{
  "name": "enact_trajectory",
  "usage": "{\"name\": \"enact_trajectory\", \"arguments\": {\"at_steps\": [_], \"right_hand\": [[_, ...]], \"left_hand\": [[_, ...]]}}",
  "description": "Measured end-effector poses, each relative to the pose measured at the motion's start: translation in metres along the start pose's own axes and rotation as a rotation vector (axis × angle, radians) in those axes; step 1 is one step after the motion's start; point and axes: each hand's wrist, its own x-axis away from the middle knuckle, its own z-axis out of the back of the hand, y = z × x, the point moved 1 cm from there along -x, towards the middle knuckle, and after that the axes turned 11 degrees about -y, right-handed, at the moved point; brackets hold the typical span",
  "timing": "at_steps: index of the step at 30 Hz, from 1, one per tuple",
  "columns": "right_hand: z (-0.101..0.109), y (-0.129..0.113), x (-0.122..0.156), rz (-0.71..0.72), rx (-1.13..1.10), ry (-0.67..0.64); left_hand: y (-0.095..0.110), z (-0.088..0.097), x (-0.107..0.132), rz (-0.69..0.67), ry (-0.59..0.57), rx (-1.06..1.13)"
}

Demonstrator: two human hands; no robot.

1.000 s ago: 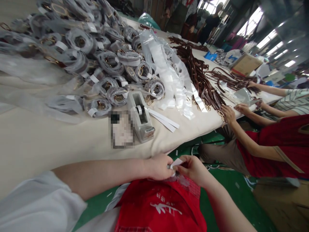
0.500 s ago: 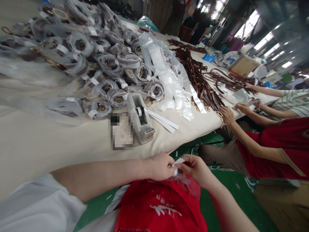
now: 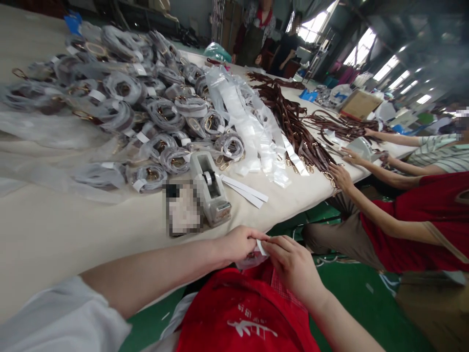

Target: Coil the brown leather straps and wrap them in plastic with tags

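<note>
Just past the table's near edge, my left hand [image 3: 240, 243] is closed around a coiled strap in clear plastic [image 3: 250, 262], partly hidden by the fingers. A short white paper strip [image 3: 261, 248] lies across this coil. My right hand [image 3: 296, 261] has its fingers pressed together on the strip, close against the left fingertips. On the table beyond my hands stands a grey tape dispenser [image 3: 209, 190]. Two loose white paper strips [image 3: 246, 190] lie to its right.
Plastic-wrapped coils [image 3: 161, 110] are heaped at the back left. Flat clear sleeves [image 3: 252, 122] and brown straps with gold clasps [image 3: 293, 122] spread rightward. A blurred-out item [image 3: 184, 208] lies beside the dispenser. A co-worker in red [image 3: 406, 220] handles straps at right.
The white strip, raised between both hands before, now lies down against the coil. My right hand has turned over, its back now facing up, and the coil shows more clearly. The view shifted slightly.
</note>
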Motion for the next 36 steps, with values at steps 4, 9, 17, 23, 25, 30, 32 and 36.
{"name": "enact_trajectory", "arguments": {"at_steps": [4, 9, 17, 23, 25, 30, 32, 36], "right_hand": [[-0.003, 0.002, 0.002, 0.097, 0.14, 0.066], [-0.008, 0.007, 0.005, 0.113, 0.189, 0.118], [-0.018, 0.005, 0.008, 0.047, 0.043, 0.277], [-0.028, -0.008, -0.001, -0.127, -0.063, 0.411], [-0.03, -0.012, -0.007, -0.193, -0.04, 0.424], [-0.029, -0.016, -0.017, -0.238, 0.029, 0.4], [-0.028, -0.016, -0.018, -0.242, 0.064, 0.402], [-0.032, -0.017, -0.017, -0.225, 0.144, 0.405]], "left_hand": [[0.009, 0.004, 0.0, -0.013, -0.024, 0.305], [0.01, 0.007, 0.001, -0.065, -0.013, 0.414], [0.009, 0.008, 0.0, -0.091, 0.044, 0.332], [0.001, 0.002, -0.001, -0.215, 0.154, 0.452], [-0.002, 0.0, -0.002, -0.244, 0.194, 0.456], [-0.001, -0.001, 0.0, -0.269, 0.226, 0.477], [0.002, -0.001, 0.002, -0.248, 0.223, 0.485], [0.004, -0.001, 0.003, -0.24, 0.206, 0.467]]}}
